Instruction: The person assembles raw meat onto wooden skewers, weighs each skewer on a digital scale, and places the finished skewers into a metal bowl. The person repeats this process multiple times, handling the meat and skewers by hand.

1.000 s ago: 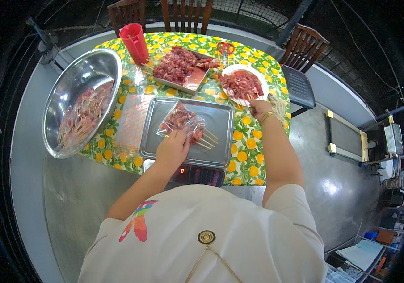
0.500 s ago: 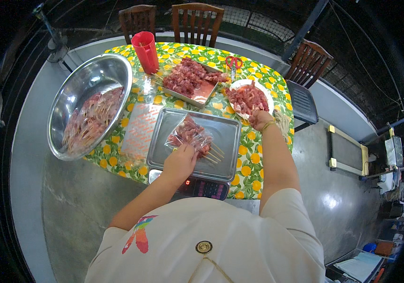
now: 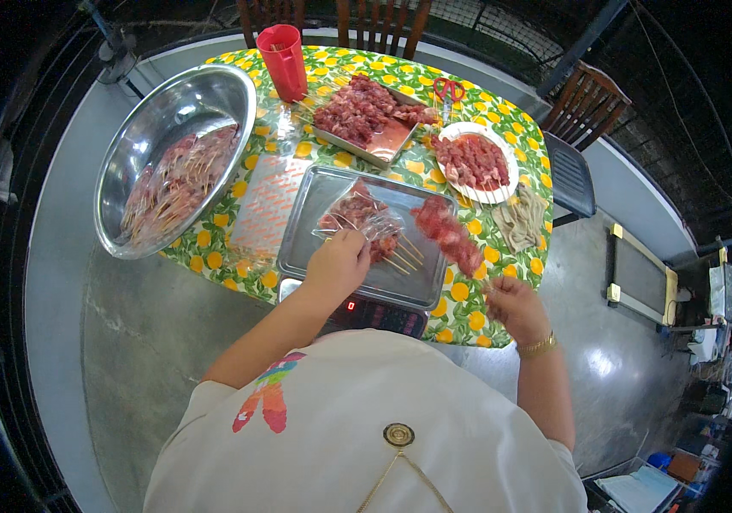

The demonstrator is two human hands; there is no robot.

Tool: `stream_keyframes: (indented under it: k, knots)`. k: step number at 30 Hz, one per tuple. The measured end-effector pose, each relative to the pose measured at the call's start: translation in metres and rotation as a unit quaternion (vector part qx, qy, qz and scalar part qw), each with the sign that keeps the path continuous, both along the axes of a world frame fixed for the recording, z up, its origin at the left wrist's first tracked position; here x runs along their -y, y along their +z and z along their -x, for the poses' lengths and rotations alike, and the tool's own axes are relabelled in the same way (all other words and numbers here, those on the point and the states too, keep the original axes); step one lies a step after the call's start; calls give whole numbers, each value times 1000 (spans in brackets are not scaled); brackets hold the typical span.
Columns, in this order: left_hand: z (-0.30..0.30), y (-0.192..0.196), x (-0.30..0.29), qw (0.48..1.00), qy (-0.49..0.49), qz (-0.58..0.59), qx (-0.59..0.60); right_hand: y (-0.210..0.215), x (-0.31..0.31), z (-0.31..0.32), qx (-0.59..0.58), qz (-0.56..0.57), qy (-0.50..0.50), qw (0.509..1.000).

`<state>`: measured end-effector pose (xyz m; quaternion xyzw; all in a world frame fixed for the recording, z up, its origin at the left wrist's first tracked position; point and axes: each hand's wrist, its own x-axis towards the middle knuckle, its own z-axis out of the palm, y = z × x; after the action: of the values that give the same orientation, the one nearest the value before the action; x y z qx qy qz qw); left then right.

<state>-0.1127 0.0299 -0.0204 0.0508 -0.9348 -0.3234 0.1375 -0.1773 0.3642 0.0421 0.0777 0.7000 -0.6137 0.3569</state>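
Observation:
My left hand (image 3: 339, 263) is closed on the edge of a clear plastic bag (image 3: 356, 210) that holds raw meat skewers, their bare sticks poking out at the right. The bag lies on a shallow metal tray (image 3: 304, 238), which rests on a digital scale (image 3: 383, 316) with a lit red display. Off the tray's right side, my right hand (image 3: 516, 309) pinches the stick end of a meat skewer (image 3: 447, 235). That skewer's red meat is raised over the tray's right rim and slants up to the left, blurred a little.
A white plate (image 3: 513, 175) of meat skewers sits at the right beside a crumpled cloth (image 3: 522, 221). Behind are a meat-filled metal pan (image 3: 396, 141), red scissors (image 3: 449, 91) and a red jug (image 3: 283, 64). A large steel basin (image 3: 118, 162) with bagged skewers stands left, near printed plastic sheets (image 3: 265, 201).
My right hand has come back from the white plate toward me, bringing a meat skewer with it. My left hand still grips the bag. The view has shifted slightly.

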Motion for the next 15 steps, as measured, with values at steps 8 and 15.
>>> stream_keyframes:
  k: [8,15]
  knots:
    - [1,10,-10,999,-13,26,-32,-24,16,-27,81,35,98,991]
    - [-4,3,-16,996,-37,73,-35,-56,83,12,-181,-131,246,943]
